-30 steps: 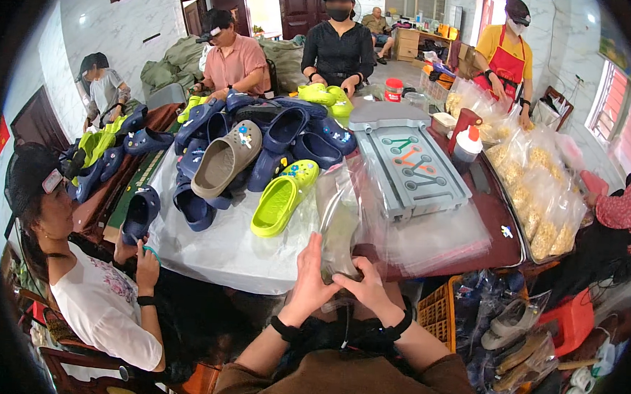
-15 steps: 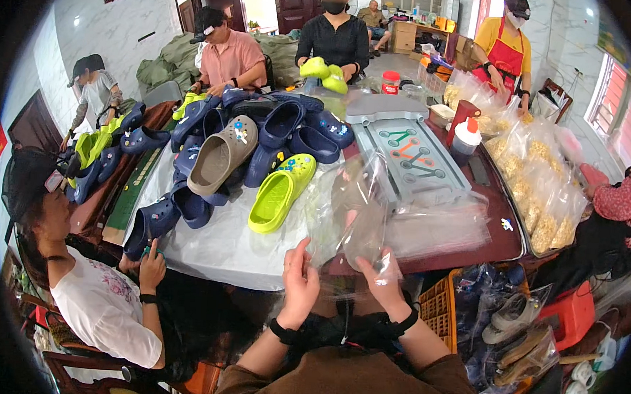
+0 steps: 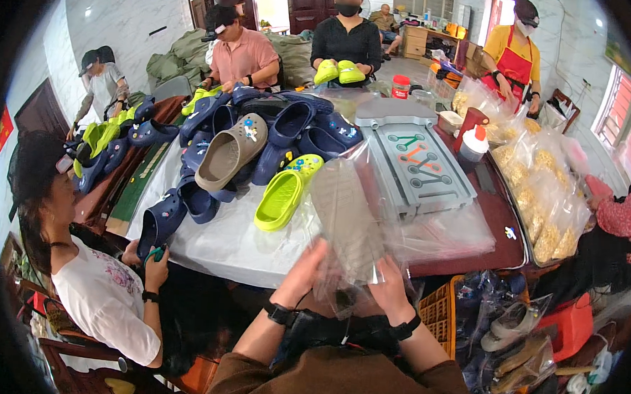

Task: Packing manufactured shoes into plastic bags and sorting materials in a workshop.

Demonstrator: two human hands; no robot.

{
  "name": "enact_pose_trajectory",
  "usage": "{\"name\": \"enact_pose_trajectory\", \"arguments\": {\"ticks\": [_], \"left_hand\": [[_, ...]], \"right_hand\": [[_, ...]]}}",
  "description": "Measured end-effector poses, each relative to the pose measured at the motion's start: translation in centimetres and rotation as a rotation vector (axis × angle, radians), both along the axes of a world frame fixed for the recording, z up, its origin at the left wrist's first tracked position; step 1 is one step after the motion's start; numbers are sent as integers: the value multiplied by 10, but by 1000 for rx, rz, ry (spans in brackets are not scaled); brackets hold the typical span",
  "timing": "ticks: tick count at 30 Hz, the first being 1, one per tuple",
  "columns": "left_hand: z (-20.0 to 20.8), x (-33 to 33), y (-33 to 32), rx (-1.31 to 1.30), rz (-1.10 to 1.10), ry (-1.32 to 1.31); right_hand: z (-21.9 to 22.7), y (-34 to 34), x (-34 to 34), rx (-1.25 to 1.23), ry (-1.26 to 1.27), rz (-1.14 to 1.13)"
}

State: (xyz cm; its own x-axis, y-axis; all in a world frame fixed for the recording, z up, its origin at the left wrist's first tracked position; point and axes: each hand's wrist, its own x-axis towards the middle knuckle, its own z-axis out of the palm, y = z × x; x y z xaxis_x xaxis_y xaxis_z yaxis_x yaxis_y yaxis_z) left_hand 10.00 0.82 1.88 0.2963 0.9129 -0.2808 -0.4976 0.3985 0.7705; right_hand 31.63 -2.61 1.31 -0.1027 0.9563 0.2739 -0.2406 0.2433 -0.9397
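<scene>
A clear plastic bag with a taupe clog inside stands tilted in front of me at the table's near edge, its sole toward me. My left hand is closed on the bag's left side, its fingers somewhat blurred. At the lower right of the bag, my right hand grips the plastic with fingers pressed together. Just left of the bag lies a lime-green clog with charms. A second taupe clog rests on a pile of navy clogs.
Flat clear bags lie beside a grey plastic case. Behind it stands a bottle with a red tip. A tray of filled bags is at right; an orange crate stands below. Co-workers sit left and across.
The bagged clog has turned upright, its sole now facing me. Both hands have shifted a little, the left in against the bag. The co-worker opposite has lowered two lime-green clogs.
</scene>
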Motion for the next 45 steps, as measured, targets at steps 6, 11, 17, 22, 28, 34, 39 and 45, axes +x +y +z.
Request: {"name": "enact_pose_trajectory", "arguments": {"ticks": [6, 11, 17, 22, 28, 34, 39, 45], "left_hand": [[-5, 29, 7, 597, 326, 838], [53, 41, -13, 644, 404, 989], [53, 42, -25, 746, 453, 967], [55, 49, -39, 654, 353, 1078], [41, 22, -24, 821, 354, 715], [28, -5, 12, 501, 718, 305], [38, -2, 13, 150, 272, -226], [33, -16, 25, 421, 459, 478]], "right_hand": [[19, -5, 1, 0, 445, 320], [30, -13, 7, -187, 766, 210], [29, -20, 9, -56, 74, -182], [33, -44, -21, 81, -274, -345], [19, -44, -16, 224, -243, -414], [12, -33, 8, -123, 405, 74], [21, -31, 3, -214, 633, 388], [5, -34, 0, -321, 471, 120]]}}
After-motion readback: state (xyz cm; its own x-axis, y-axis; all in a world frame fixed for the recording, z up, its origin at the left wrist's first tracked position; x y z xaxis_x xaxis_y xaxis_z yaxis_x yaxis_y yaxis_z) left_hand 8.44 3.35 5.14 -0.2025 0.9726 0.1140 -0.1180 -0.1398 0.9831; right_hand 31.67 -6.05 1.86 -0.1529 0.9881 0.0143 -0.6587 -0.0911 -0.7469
